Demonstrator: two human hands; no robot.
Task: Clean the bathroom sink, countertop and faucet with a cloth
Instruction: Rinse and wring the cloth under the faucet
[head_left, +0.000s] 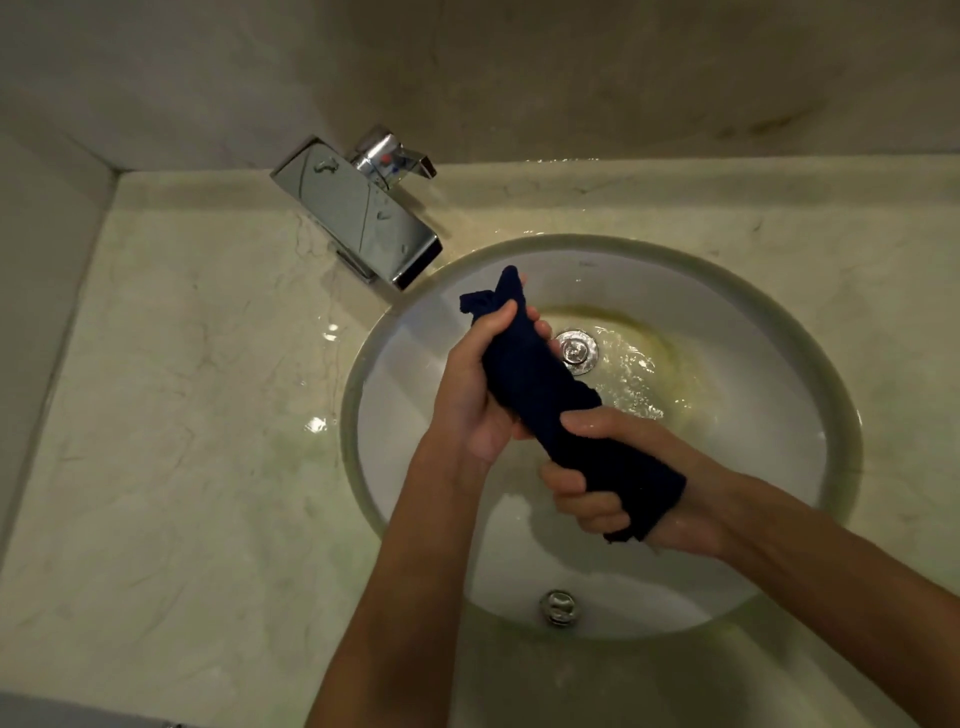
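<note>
A dark blue cloth (540, 384), rolled into a thick twist, hangs over the round white sink (769, 332). My left hand (475, 400) grips its upper end, and my right hand (597, 493) grips its lower end, both above the bowl. Water lies pooled and rippling around the chrome drain (577, 349). The chrome faucet (358, 208), flat and square-edged, stands at the back left with its spout over the sink's rim. Wet patches shine on the pale marble countertop (182, 389) left of the bowl.
A marble wall (519, 67) rises behind the counter, and a side wall (36, 260) closes the left. A chrome overflow fitting (558, 606) sits in the bowl's near wall. The countertop extends on both sides of the sink.
</note>
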